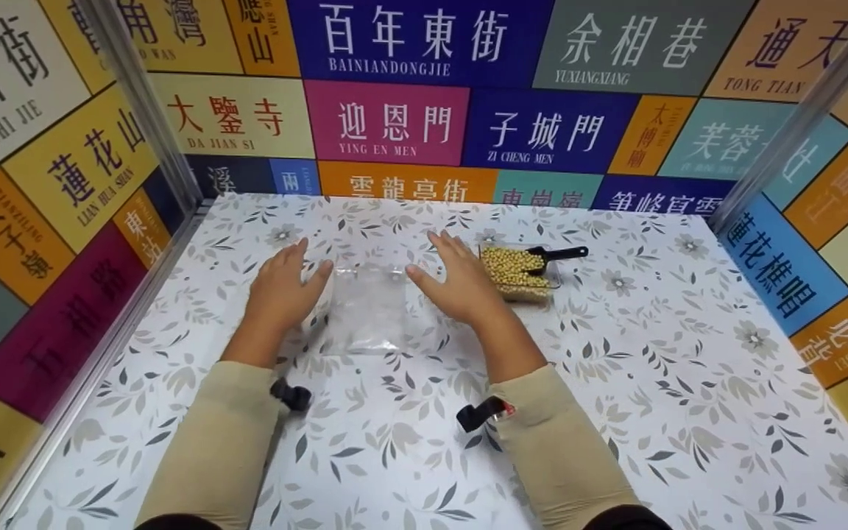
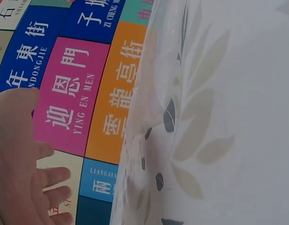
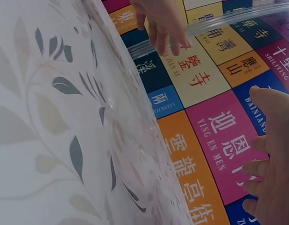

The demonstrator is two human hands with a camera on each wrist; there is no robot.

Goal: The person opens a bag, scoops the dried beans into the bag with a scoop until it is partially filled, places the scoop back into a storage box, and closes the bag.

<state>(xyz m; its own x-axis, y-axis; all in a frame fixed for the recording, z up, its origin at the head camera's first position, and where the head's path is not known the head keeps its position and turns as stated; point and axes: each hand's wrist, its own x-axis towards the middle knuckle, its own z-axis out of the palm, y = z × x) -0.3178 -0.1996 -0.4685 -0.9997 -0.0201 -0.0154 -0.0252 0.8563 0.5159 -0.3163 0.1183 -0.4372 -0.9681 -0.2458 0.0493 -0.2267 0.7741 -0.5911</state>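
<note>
A clear plastic bag (image 1: 369, 309) lies flat on the floral tabletop between the two hands. On its left side the left hand (image 1: 284, 291) is held with fingers extended and thumb spread, holding nothing. To its right the right hand (image 1: 457, 280) has the same spread pose, thumb toward the bag's upper corner, and is empty too. Right beside the right hand stands a clear box of yellow beans (image 1: 516, 272), partly hidden by that hand. A black scoop (image 1: 560, 254) rests in the beans, its handle sticking out to the right. In the left wrist view, the bag (image 2: 135, 154) shows as a transparent, shiny sheet.
The table (image 1: 689, 412) has a white cover with grey leaves and flowers. Panels with coloured street-name signs (image 1: 394, 121) enclose it at the back and both sides, with clear corner posts (image 1: 174, 169). Black wrist straps (image 1: 291, 395) sit on both beige sleeves (image 1: 210, 442).
</note>
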